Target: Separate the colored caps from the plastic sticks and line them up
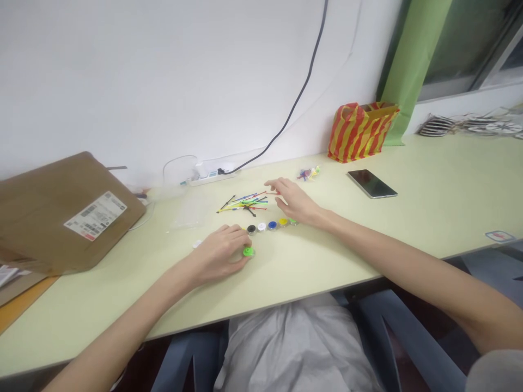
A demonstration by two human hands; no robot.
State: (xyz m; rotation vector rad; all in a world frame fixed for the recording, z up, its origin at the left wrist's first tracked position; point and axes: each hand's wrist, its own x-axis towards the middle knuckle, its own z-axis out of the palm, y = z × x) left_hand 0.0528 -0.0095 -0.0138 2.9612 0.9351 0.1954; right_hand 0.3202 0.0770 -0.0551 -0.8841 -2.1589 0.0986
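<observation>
My left hand (223,251) rests on the table with thumb and fingers closed round a small bright-green disc with a clear base (248,251). Just beyond it is a row of similar small discs: a black disc (251,229), a white disc (262,227), a blue disc (272,225) and a yellow disc (283,222), with a green disc (293,221) at the right end beneath my right wrist. My right hand (295,200) is over the right end of a pile of thin coloured plastic arrows (245,202), thumb and index finger apart. A red arrow (273,193) shows between them; contact is unclear.
A cardboard package (69,218) lies at left. Clear plastic bags (186,209) lie beside the arrows, and a power strip (210,173) with a black cable runs along the wall. Further right are a small colourful bundle (309,173), a striped bag (362,133) and a phone (371,183).
</observation>
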